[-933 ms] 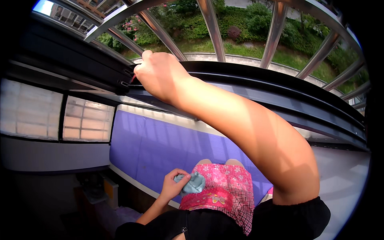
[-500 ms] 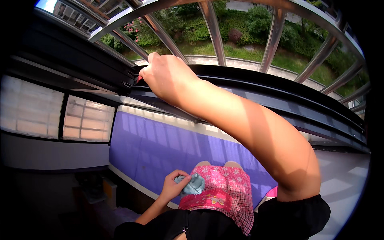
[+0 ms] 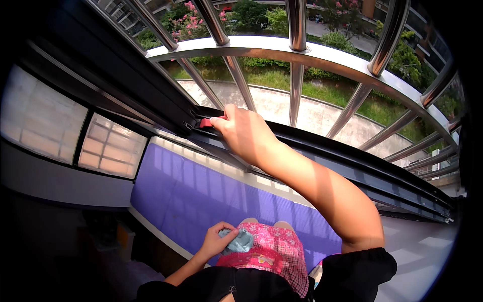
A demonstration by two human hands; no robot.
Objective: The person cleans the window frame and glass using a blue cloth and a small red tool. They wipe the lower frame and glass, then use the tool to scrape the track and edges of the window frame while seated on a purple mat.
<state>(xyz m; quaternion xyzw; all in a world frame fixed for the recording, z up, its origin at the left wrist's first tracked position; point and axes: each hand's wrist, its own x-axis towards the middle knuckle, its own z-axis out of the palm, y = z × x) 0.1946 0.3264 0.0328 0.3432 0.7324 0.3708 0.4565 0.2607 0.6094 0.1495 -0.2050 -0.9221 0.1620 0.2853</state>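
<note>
My right hand (image 3: 245, 132) is closed on a small red tool (image 3: 206, 122), its far end at the left corner of the black window track (image 3: 322, 148). Its kind cannot be made out, as my fingers cover part of it. Low in front of my body, my left hand (image 3: 217, 240) pinches a crumpled light-blue cloth (image 3: 238, 241). The cloth hangs before a pink patterned apron (image 3: 274, 246) that I wear.
Metal guard bars (image 3: 296, 95) stand just beyond the track, with greenery and a paved strip outside. A black window frame (image 3: 115, 75) rises at the left. Below lies a purple mat (image 3: 186, 186). Frosted panes (image 3: 108, 146) are at the far left.
The view has tilted up, showing more of the bars and outside. My right hand's grip now shows the red tool more plainly at the track corner. My left hand still holds the cloth.
</note>
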